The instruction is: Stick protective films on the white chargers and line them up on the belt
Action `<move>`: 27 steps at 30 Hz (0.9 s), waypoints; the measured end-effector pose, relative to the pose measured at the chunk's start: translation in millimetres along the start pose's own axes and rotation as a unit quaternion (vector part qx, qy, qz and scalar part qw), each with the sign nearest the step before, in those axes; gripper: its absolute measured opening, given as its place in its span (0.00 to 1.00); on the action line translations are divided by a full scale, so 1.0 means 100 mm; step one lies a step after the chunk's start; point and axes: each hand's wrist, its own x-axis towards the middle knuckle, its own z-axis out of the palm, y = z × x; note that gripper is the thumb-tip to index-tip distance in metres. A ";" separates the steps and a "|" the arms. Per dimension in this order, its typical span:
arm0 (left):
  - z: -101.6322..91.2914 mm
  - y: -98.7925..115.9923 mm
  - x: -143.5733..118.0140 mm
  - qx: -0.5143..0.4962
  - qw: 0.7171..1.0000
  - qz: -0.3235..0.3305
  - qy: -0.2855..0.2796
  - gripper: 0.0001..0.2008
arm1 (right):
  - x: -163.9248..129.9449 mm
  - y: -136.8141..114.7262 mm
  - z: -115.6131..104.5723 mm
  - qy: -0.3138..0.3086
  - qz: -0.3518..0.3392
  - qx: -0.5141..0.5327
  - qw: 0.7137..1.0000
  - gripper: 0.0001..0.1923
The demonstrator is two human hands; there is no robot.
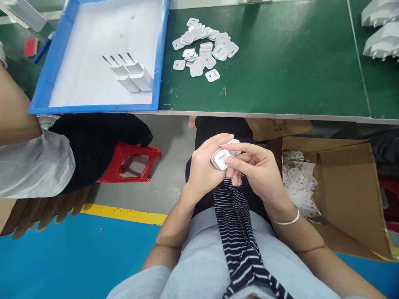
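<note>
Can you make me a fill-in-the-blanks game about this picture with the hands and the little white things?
1. Both hands, left hand and right hand, hold one small ____ charger.
2. Two chargers lie in the ____ tray.
3. The pile of caps sits on the ____ table.
4. The cardboard box stands by the person's ____ hand.

Missing words: white, blue, green, right

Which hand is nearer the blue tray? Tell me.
Left. The left hand holds the white charger on the side toward the blue tray; the right hand, also gripping it, sits farther away, beside the cardboard box.
</note>
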 end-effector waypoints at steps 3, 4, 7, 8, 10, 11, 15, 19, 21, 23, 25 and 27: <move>0.00 0.00 0.00 -0.001 1.000 0.001 0.000 0.14 | 0.00 0.00 -0.01 -0.001 -0.001 -0.013 1.000 0.11; 0.00 0.00 0.00 -0.002 1.000 0.000 0.000 0.14 | 0.00 0.00 -0.01 -0.001 -0.001 -0.015 1.000 0.11; 0.00 0.00 0.00 -0.004 1.000 -0.003 -0.001 0.14 | 0.00 -0.01 0.00 0.004 0.000 -0.018 1.000 0.11; 0.00 0.00 0.00 -0.005 1.000 -0.003 -0.001 0.14 | 0.00 -0.01 0.00 0.007 -0.001 -0.021 1.000 0.11; 0.00 0.01 0.00 -0.004 1.000 -0.003 0.000 0.14 | 0.00 -0.02 0.02 0.013 -0.002 -0.029 0.999 0.10; 0.00 0.01 0.00 -0.004 1.000 -0.003 0.001 0.14 | 0.00 -0.03 0.02 0.014 -0.002 -0.034 0.999 0.10; -0.01 0.01 0.00 -0.004 1.000 -0.003 0.000 0.15 | 0.00 -0.06 0.03 0.023 0.003 -0.047 0.999 0.19; -0.01 -0.01 -0.01 -0.003 1.000 0.004 -0.003 0.16 | 0.01 -0.07 0.03 0.030 0.009 -0.048 0.998 0.23; -0.01 -0.01 0.00 -0.007 1.000 0.008 -0.009 0.15 | 0.01 -0.07 0.03 0.029 0.011 -0.047 0.998 0.23; -0.01 -0.02 0.01 -0.010 1.000 0.011 -0.015 0.15 | 0.02 -0.07 0.03 0.026 0.012 -0.048 0.998 0.23; -0.02 -0.02 0.01 -0.010 1.000 0.015 -0.023 0.15 | 0.02 -0.07 0.03 0.024 0.013 -0.052 0.998 0.23; -0.03 -0.02 0.02 -0.009 0.999 0.022 -0.027 0.14 | 0.02 -0.08 0.03 0.025 0.014 -0.060 0.998 0.24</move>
